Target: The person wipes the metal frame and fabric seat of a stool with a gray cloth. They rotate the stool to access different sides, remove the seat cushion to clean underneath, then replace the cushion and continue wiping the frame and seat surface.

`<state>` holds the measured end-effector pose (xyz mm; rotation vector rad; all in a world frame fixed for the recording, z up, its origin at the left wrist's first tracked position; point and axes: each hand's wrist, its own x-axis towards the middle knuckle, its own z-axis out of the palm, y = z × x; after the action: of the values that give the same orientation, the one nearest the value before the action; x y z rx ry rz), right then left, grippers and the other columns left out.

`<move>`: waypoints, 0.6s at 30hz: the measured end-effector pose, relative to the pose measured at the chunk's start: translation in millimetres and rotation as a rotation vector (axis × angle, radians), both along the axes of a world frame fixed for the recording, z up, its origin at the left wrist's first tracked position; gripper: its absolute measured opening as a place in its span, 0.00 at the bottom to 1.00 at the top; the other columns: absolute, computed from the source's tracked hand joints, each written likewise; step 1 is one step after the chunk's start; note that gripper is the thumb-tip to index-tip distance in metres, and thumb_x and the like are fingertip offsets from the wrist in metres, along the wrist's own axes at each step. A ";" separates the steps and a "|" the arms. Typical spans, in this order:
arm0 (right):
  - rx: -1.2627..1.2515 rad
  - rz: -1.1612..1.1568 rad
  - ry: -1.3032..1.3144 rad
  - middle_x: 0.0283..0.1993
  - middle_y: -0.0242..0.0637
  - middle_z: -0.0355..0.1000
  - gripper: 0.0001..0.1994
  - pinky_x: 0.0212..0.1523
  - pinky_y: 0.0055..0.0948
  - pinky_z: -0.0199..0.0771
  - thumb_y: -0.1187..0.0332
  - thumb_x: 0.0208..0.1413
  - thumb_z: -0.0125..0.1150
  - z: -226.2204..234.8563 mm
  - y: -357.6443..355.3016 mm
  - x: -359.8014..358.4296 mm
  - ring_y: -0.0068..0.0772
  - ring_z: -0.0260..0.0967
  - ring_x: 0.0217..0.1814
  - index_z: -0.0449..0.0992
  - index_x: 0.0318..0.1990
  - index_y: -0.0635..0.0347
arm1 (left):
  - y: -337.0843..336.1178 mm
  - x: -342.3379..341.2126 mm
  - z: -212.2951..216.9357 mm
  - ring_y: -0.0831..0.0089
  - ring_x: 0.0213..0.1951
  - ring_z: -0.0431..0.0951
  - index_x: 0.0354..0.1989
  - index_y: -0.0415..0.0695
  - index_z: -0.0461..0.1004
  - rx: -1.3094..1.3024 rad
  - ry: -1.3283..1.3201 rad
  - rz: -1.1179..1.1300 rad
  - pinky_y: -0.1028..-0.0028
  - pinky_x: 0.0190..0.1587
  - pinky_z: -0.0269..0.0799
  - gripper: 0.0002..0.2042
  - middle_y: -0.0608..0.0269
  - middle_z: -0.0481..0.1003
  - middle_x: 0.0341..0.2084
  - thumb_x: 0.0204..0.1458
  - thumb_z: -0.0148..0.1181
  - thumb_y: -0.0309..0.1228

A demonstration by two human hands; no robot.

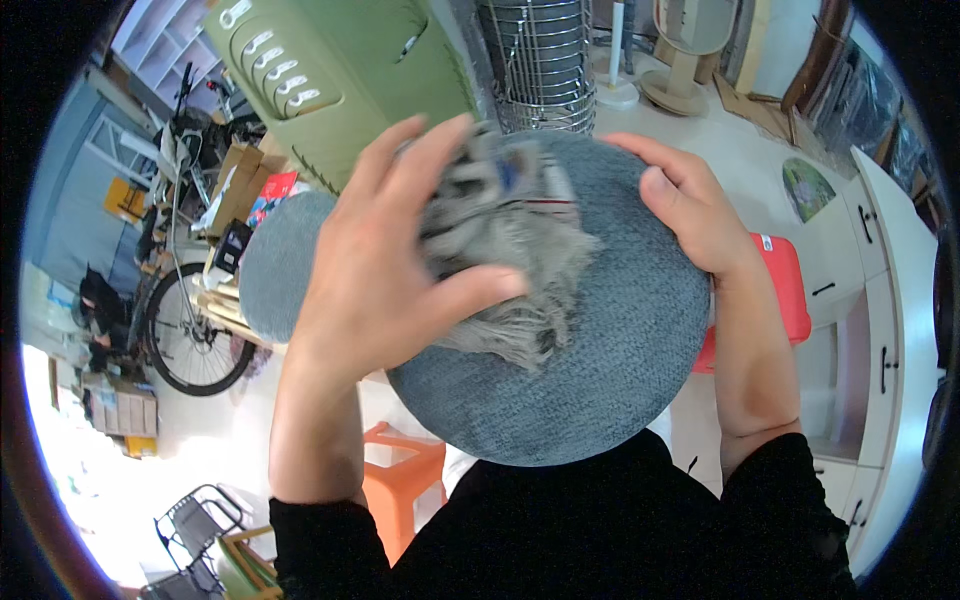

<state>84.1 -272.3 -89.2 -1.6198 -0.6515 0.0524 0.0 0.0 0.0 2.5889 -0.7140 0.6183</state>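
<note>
My left hand [385, 255] is around a bunched grey fringed cloth [530, 265], its thumb across the near side and its fingers at the far left. The fingers and part of the cloth are smeared by motion. The cloth lies over a round cushioned seat [640, 330], covered in blue-grey woven fabric and tilted in front of my body. My right hand [695, 205] grips the seat's upper right rim, index finger along the edge and thumb bent inward. Its other fingers are hidden behind the rim.
A second round grey seat [285, 265] stands at left, near a bicycle [200, 330]. An orange plastic stool [405, 480] is below, a red box [785, 290] at right. Behind are a green plastic panel [350, 80] and wire racks [540, 65]. White drawers [870, 300] line the right.
</note>
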 end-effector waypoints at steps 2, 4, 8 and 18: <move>-0.017 -0.045 -0.069 0.51 0.39 0.73 0.26 0.57 0.29 0.65 0.52 0.60 0.58 -4.8 -10.4 3.8 0.27 0.67 0.54 0.71 0.58 0.63 | -20.0 3.7 -1.8 0.50 0.57 0.71 0.60 0.48 0.68 0.070 -0.036 0.060 0.60 0.56 0.68 0.34 0.47 0.66 0.59 0.40 0.72 0.40; -0.022 -0.056 0.008 0.50 0.37 0.74 0.25 0.56 0.28 0.66 0.54 0.60 0.59 3.9 -12.2 1.1 0.26 0.68 0.52 0.71 0.58 0.64 | -14.9 13.2 -7.9 0.50 0.56 0.71 0.57 0.47 0.71 0.063 -0.072 -0.033 0.61 0.55 0.69 0.32 0.45 0.67 0.57 0.38 0.72 0.34; -0.063 -0.059 -0.018 0.49 0.35 0.74 0.25 0.54 0.27 0.67 0.57 0.59 0.61 13.8 -3.1 -2.7 0.25 0.69 0.50 0.71 0.57 0.66 | 7.5 -8.7 -21.6 0.46 0.55 0.72 0.52 0.44 0.74 0.039 -0.120 -0.109 0.60 0.55 0.69 0.30 0.43 0.66 0.58 0.32 0.67 0.26; -0.102 -0.094 -0.015 0.48 0.37 0.75 0.25 0.53 0.28 0.67 0.56 0.58 0.61 6.8 0.7 22.0 0.26 0.69 0.49 0.73 0.56 0.67 | 27.3 -116.5 -153.6 0.38 0.61 0.62 0.59 0.45 0.62 -0.488 -0.249 0.158 0.48 0.60 0.61 0.32 0.29 0.53 0.62 0.45 0.66 0.38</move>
<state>106.1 -271.6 -82.4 -1.7491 -0.5914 0.0048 -116.5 27.3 -153.6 2.1460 -0.3688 1.0342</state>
